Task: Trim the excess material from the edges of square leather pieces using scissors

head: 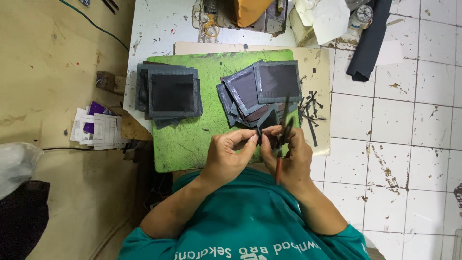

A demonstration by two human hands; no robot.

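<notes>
Far left: papers (96,127) w/ purple print lie on the tan floor; pale bag at the frame edge, contents can't tell.
Left stack: neat pile of dark square pieces (169,91) w/ grey borders on the green mat (185,139). Looks like the finished lot, judging by how squared-up it is, but can't confirm.
Left hand (230,156): fingers curled, thumb & forefinger pinching the lower edge of a small dark piece (267,120), held just above the mat's near edge.
Small dark piece: between both hands, in front of the person's chest, touching the loose pile behind it or just over it, can't tell which.
Right hand (292,156): closed round a thin tool w/ reddish handle (279,161); blade end points up at the piece. Knife or scissors, hard to make out.
Right pile: looser fan of dark pieces (262,89), overlapping, prob. awaiting work.
Offcuts: thin dark strips (310,113) on the pale board right of the mat, so some trimming is done.
Progress: approx. midway; both piles about equal in spread, depth unreadable.
Desk (159,29): white, chipped; far-edge items cut off by the frame top.
Hidden: piece's lower half behind fingers; tool tip blurred.
</notes>
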